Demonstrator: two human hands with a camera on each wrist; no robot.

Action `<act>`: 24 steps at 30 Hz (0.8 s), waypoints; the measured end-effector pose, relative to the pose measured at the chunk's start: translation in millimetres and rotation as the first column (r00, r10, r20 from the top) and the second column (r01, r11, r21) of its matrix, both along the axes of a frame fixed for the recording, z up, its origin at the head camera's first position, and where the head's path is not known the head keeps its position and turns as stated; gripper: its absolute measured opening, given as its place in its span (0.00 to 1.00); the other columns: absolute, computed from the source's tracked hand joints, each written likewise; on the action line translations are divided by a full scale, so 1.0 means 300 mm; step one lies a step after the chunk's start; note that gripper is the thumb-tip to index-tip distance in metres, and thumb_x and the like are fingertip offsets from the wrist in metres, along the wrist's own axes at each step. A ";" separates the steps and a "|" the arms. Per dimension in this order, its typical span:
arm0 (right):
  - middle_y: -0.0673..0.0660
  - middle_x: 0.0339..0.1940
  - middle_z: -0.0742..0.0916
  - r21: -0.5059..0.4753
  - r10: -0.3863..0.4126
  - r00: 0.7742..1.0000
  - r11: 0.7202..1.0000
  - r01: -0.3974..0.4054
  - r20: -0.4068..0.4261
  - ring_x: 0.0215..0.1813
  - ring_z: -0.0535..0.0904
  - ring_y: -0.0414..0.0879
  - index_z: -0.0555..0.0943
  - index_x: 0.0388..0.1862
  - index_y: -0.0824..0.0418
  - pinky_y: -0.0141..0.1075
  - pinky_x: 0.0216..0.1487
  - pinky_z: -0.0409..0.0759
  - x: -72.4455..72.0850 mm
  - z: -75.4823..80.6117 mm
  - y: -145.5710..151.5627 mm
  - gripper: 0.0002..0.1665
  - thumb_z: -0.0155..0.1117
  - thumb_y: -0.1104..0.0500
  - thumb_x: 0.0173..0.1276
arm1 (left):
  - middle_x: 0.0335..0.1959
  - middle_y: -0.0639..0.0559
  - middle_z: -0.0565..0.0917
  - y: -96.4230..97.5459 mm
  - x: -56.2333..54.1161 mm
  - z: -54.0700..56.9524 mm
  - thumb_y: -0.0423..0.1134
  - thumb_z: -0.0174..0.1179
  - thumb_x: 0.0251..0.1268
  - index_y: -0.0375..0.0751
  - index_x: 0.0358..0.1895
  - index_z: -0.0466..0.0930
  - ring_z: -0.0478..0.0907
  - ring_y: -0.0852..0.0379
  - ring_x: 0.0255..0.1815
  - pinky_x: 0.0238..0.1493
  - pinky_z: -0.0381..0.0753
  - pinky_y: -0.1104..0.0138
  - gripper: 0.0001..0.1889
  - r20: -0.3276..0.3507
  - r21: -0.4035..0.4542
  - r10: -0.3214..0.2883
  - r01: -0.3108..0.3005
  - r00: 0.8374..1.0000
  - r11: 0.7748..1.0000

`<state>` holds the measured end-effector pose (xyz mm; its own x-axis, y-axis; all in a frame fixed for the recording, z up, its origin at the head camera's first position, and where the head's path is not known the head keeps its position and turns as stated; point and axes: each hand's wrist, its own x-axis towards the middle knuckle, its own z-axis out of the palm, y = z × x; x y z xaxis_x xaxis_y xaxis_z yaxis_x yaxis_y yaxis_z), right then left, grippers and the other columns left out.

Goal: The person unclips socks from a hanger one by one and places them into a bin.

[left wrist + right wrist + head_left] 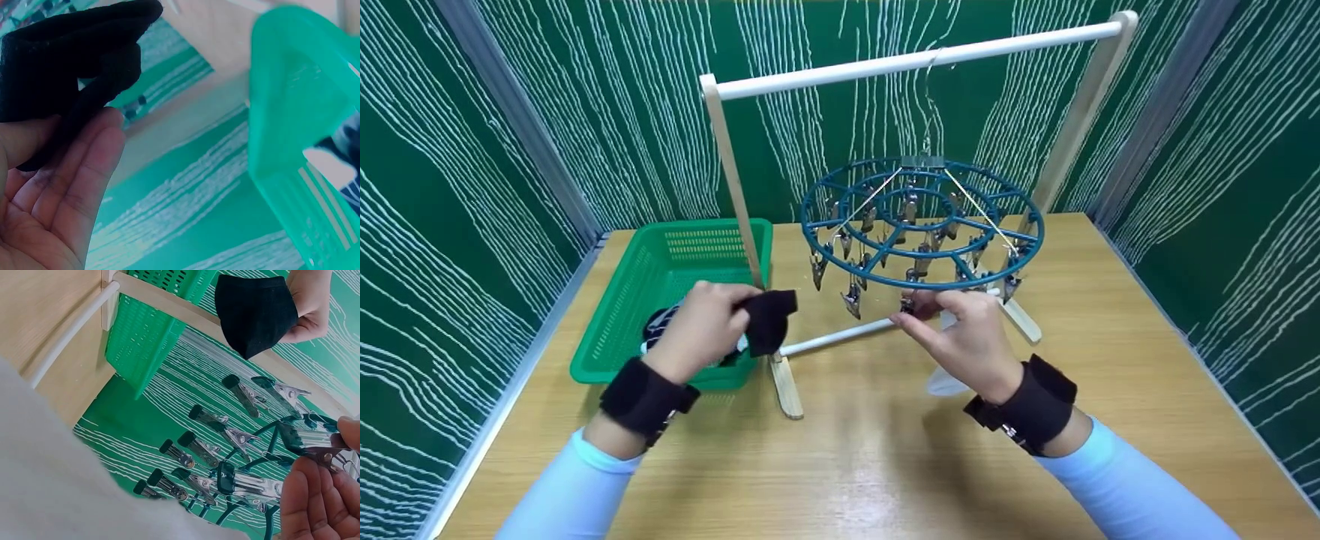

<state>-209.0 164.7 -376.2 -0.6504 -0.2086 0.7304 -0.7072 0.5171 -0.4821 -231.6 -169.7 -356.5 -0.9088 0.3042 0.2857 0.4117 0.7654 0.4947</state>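
My left hand (697,330) pinches a black sock (769,321) between thumb and fingers, beside the green basket's right edge. In the left wrist view the sock (39,73) appears folded over above the fingertips. My right hand (969,334) grips a metal clip (908,301) at the near rim of the round blue-green drying hanger (919,285). The right wrist view shows this clip (309,439) between thumb and fingers, with other clips dangling around it. A pale white cloth (947,382) hangs behind the right hand, partly hidden by it.
The hanger hooks onto the white bar (847,72) of a wooden stand (727,165). The green basket (607,315) stands at the left, holding dark and white patterned cloth items (658,322). A lower white rod (840,334) joins the stand's feet. Green walls enclose the wooden table (840,472).
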 end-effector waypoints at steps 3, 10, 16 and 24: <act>0.60 0.37 0.96 0.000 0.007 1.000 1.000 -0.007 0.020 0.33 0.91 0.50 0.92 0.41 0.70 0.29 0.47 0.81 -0.002 -0.002 0.002 0.11 0.84 0.68 0.61 | 0.45 0.37 0.93 -0.034 0.002 0.001 0.24 0.55 0.72 0.31 0.52 0.91 0.86 0.48 0.37 0.40 0.89 0.54 0.16 -0.013 -0.005 0.020 -0.020 1.000 1.000; 0.60 0.39 0.96 -0.010 0.007 0.999 1.000 -0.006 0.052 0.35 0.92 0.52 0.92 0.42 0.69 0.28 0.50 0.82 -0.001 0.001 0.005 0.10 0.83 0.68 0.63 | 0.47 0.33 0.92 -0.106 -0.009 0.008 0.22 0.52 0.68 0.28 0.51 0.90 0.89 0.43 0.46 0.52 0.91 0.45 0.18 -0.052 0.011 0.057 -0.056 0.997 0.998; 0.59 0.37 0.96 -0.009 0.000 0.998 1.000 0.001 0.056 0.34 0.91 0.51 0.92 0.44 0.69 0.29 0.51 0.82 -0.002 0.000 0.011 0.12 0.83 0.68 0.63 | 0.50 0.31 0.92 -0.168 -0.034 0.027 0.22 0.51 0.69 0.27 0.54 0.89 0.88 0.40 0.49 0.55 0.88 0.43 0.19 -0.045 -0.019 0.093 -0.094 0.995 0.995; 0.59 0.35 0.95 -0.008 -0.010 0.999 1.000 0.011 0.041 0.34 0.91 0.50 0.92 0.44 0.70 0.30 0.49 0.82 -0.001 -0.006 0.015 0.13 0.83 0.68 0.62 | 0.50 0.30 0.91 -0.231 -0.106 0.029 0.24 0.51 0.71 0.26 0.53 0.89 0.86 0.38 0.49 0.56 0.86 0.43 0.18 0.005 -0.091 0.152 -0.151 0.988 0.984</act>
